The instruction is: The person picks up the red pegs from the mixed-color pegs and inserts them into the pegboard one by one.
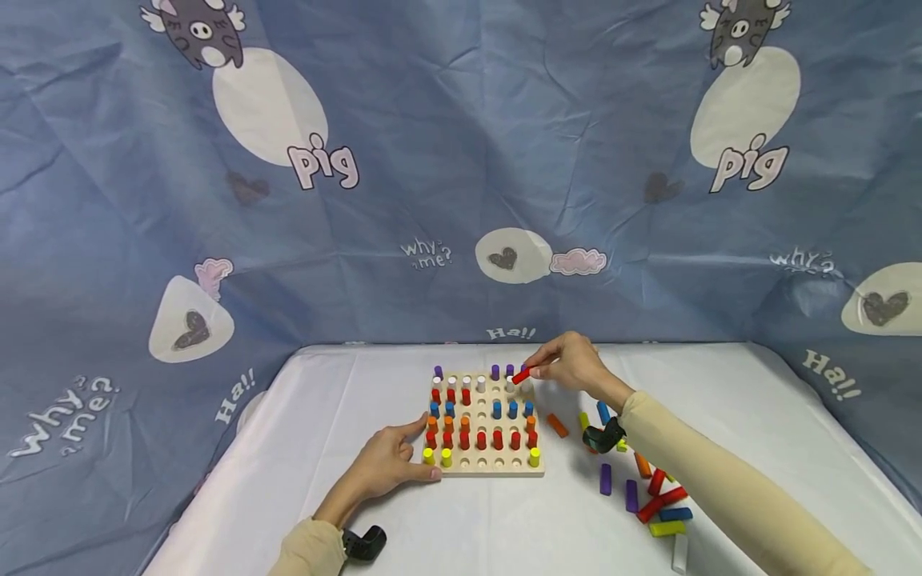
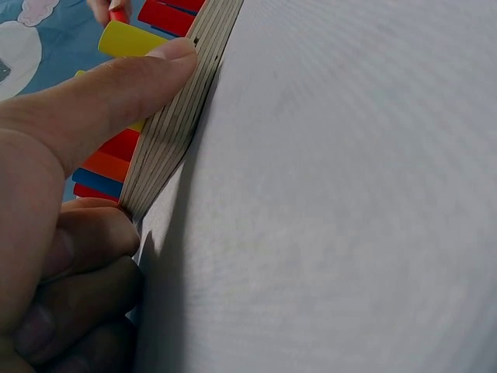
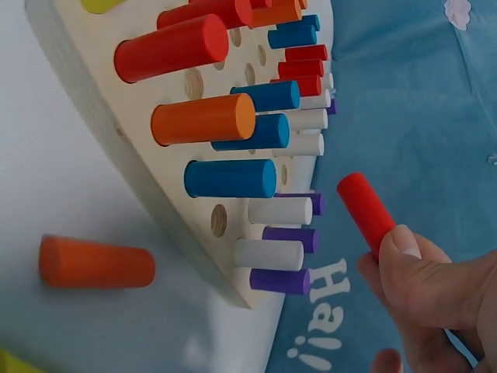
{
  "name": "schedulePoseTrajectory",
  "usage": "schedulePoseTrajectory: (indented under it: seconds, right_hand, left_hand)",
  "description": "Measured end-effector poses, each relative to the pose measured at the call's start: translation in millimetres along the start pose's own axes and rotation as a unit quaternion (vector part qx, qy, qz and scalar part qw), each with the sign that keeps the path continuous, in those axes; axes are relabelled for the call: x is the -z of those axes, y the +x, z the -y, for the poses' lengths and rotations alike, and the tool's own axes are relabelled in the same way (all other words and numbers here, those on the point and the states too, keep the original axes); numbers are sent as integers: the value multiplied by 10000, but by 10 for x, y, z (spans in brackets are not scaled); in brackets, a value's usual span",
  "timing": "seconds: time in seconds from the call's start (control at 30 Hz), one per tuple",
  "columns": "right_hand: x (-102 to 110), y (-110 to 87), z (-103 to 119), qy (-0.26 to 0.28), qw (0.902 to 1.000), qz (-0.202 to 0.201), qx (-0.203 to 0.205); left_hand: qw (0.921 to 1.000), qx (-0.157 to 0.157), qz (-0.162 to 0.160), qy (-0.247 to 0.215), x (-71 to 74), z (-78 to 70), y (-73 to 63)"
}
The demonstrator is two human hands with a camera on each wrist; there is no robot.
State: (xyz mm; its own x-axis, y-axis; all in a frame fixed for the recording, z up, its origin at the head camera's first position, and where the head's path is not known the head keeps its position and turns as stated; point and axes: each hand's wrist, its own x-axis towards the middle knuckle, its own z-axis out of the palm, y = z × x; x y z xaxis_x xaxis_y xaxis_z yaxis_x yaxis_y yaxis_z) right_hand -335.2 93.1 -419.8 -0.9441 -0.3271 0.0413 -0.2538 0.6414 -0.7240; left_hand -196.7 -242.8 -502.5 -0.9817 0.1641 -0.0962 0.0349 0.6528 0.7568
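A wooden pegboard (image 1: 490, 473) lies on the table, with rows of coloured pegs upright in its holes. Between thumb and fingers, my right hand (image 1: 572, 364) pinches a red peg (image 3: 365, 206), tilted and raised above the board's far right part. White pegs (image 3: 269, 254) and purple pegs (image 3: 279, 281) stand in the rows below it. At the board's near left corner, my left hand (image 1: 389, 460) holds the board, thumb (image 2: 155, 78) against the front edge and the other fingers curled by the left side. A yellow peg (image 2: 132, 39) stands beside that thumb.
Loose pegs lie right of the board, partly under the right forearm: an orange peg (image 1: 558, 426) close to it, purple pegs (image 1: 606, 479), a blue peg (image 1: 675, 514), a yellow peg (image 1: 667, 528) and a white peg (image 1: 679, 552). A blue patterned cloth (image 1: 389, 200) hangs behind the table.
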Motion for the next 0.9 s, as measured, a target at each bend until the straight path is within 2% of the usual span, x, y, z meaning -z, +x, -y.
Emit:
schedulePoseTrajectory:
  seconds: [0.33, 0.5, 0.9]
  right_hand:
    - [-121, 74, 72, 156, 9997, 102, 184]
    - [-227, 111, 97, 155, 9990, 304, 298]
    - [-443, 195, 184, -336, 9962, 589, 548]
  left_hand:
    - [9999, -100, -30, 69, 4, 13, 4]
    - [9999, -117, -10, 93, -3, 20, 15]
    - [9999, -143, -17, 51, 1, 39, 18]
